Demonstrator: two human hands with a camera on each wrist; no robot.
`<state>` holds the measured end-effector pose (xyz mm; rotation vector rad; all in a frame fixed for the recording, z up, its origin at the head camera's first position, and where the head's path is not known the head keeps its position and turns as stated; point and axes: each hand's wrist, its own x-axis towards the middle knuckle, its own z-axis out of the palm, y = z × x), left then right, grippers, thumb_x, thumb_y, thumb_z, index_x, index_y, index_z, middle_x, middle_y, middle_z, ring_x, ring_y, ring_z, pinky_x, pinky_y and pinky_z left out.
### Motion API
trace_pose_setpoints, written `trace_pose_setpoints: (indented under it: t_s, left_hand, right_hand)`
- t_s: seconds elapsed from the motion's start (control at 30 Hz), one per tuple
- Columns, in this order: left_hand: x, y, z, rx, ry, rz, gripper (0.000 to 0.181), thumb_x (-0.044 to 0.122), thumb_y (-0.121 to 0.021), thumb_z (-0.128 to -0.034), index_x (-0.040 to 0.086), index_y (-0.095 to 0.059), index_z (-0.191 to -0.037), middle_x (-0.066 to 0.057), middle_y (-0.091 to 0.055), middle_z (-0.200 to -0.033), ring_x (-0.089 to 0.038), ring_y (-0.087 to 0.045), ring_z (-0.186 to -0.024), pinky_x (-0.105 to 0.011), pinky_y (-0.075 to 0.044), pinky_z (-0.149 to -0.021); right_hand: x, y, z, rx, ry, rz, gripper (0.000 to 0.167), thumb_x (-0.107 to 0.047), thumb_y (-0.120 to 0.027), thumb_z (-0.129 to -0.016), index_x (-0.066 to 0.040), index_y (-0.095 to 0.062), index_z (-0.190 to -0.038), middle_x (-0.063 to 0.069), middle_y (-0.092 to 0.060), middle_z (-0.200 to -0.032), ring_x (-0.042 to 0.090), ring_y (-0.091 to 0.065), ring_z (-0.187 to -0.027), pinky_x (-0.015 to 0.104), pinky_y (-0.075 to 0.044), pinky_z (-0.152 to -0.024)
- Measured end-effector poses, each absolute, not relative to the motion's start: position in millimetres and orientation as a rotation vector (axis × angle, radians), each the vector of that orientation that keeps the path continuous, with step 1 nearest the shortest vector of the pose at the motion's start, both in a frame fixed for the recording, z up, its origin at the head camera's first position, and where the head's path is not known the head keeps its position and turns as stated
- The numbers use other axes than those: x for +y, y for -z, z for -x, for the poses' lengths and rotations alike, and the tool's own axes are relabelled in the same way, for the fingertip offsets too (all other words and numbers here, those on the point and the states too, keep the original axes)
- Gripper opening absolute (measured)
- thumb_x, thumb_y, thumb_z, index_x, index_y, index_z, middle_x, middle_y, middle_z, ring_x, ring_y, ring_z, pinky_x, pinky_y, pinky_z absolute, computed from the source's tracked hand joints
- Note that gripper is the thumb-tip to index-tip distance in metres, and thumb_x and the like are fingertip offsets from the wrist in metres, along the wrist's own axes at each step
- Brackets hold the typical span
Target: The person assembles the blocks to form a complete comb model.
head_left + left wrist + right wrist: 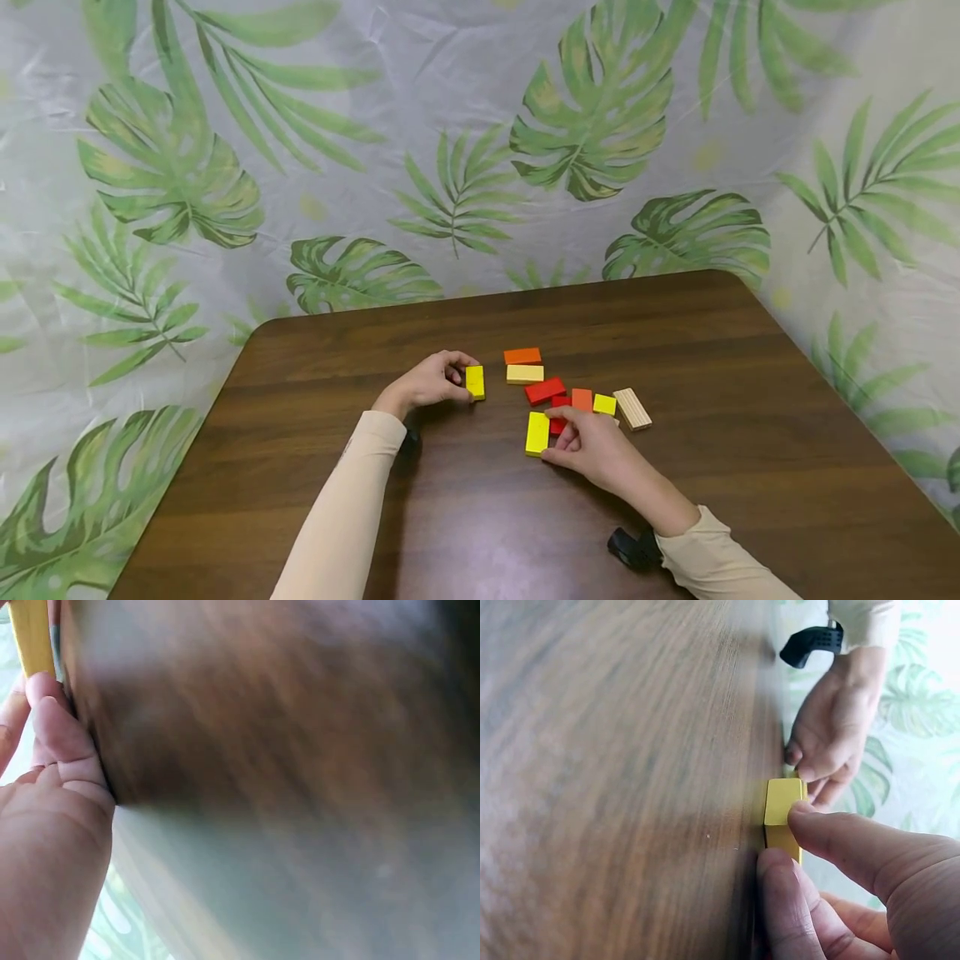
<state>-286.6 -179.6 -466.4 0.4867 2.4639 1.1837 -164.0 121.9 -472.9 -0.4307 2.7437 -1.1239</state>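
The left hand (427, 382) pinches a rectangular yellow block of apparently painted wood (476, 382) between thumb and fingers. The right hand (592, 446) pinches a matching second yellow block (537, 432) by its right side, thumb at the near end, fingertip toward the far end. Both blocks are over the brown wood-grain table (450, 517); contact beneath them cannot be confirmed.

Governing relation: the second yellow block is to the right of the first and nearer the person, well apart from it. Both long axes run away from the person, roughly parallel. Each block lies inboard of its own hand, so the space between the blocks separates the grips. A partly hidden rectangular red block (560, 402) sits just beside the second yellow block's far right corner.
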Motion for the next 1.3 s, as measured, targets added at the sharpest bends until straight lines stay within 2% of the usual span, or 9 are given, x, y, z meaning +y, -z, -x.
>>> trace_pose_setpoints:
  t_s: [0.33, 0.63, 1.0, 1.3]
  left_hand:
    - [-181.8, 467.5, 285.3, 2.416, -1.246, -0.453, 0.058, 0.004, -0.085, -0.0833, 0.002, -0.065, -0.137, -0.007, -0.060, -0.108, -0.018, -0.052, -0.097, -0.026, -0.046, -0.088]
    - [-185.5, 468.5, 287.4, 2.404, -1.247, -0.436, 0.056, 0.005, -0.086, -0.0844, 0.001, -0.064, -0.136, -0.008, -0.062, -0.112, -0.018, -0.054, -0.099, -0.024, -0.048, -0.088]
    - [-183.7, 467.0, 284.1, 2.391, -1.281, -0.439, 0.055, 0.004, -0.086, -0.0838, -0.001, -0.064, -0.134, -0.008, -0.061, -0.106, -0.018, -0.053, -0.097, -0.024, -0.047, -0.086]
    - [-183.3, 467.6, 285.0, 2.399, -1.290, -0.426, 0.054, 0.005, -0.087, -0.0838, 0.001, -0.064, -0.133, -0.006, -0.060, -0.105, -0.018, -0.053, -0.097, -0.025, -0.047, -0.087]
  right_hand:
    - [122.2, 473.1, 164.3, 2.743, 1.128, 0.438, 0.062, -0.022, -0.092, -0.086, -0.001, -0.067, -0.139, -0.004, -0.066, -0.077, 0.009, -0.057, -0.066, 0.020, -0.050, -0.061]
    - [121.2, 472.0, 164.6, 2.736, 1.117, 0.440, 0.061, -0.022, -0.092, -0.086, -0.001, -0.067, -0.138, -0.004, -0.066, -0.077, 0.009, -0.057, -0.065, 0.020, -0.050, -0.060]
    - [124.1, 463.4, 164.0, 2.677, 1.084, 0.535, 0.059, -0.023, -0.095, -0.082, -0.003, -0.070, -0.132, -0.005, -0.066, -0.077, 0.008, -0.059, -0.066, 0.021, -0.052, -0.062]
    - [122.8, 460.3, 165.6, 2.676, 1.057, 0.553, 0.068, -0.021, -0.097, -0.079, 0.000, -0.067, -0.137, -0.006, -0.065, -0.076, 0.008, -0.060, -0.066, 0.021, -0.052, -0.063]
